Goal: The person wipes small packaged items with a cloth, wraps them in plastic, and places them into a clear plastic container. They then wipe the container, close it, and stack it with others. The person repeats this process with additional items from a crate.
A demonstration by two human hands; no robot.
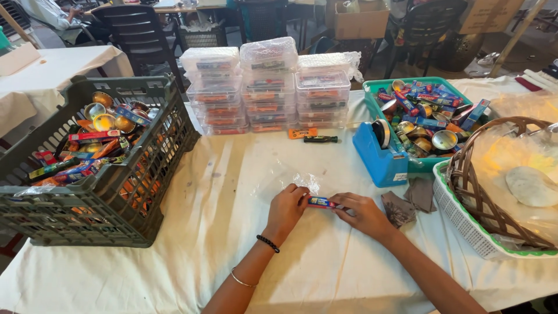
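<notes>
Both grips are closing on one small blue and red packet (pixel 321 202): the left hand (pixel 287 210) is pinching its left end, the right hand (pixel 365 214) its right end, low over the cloth-covered worktop (pixel 232 232). One clear plastic sheet (pixel 290 177) is lying just behind the hands. Two grey cloth scraps (pixel 410 202) are lying beside the right hand. Further back, three stacks of clear boxes (pixel 268 87) are standing; one grey crate (pixel 99 174) and one teal tray (pixel 378 93) are holding mixed goods.

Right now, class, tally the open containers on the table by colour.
Dark grey slatted plastic crate: 1
Teal plastic tray: 1
Blue plastic box: 1
Brown wicker basket: 1
White plastic mesh basket: 1
Total: 5
</notes>
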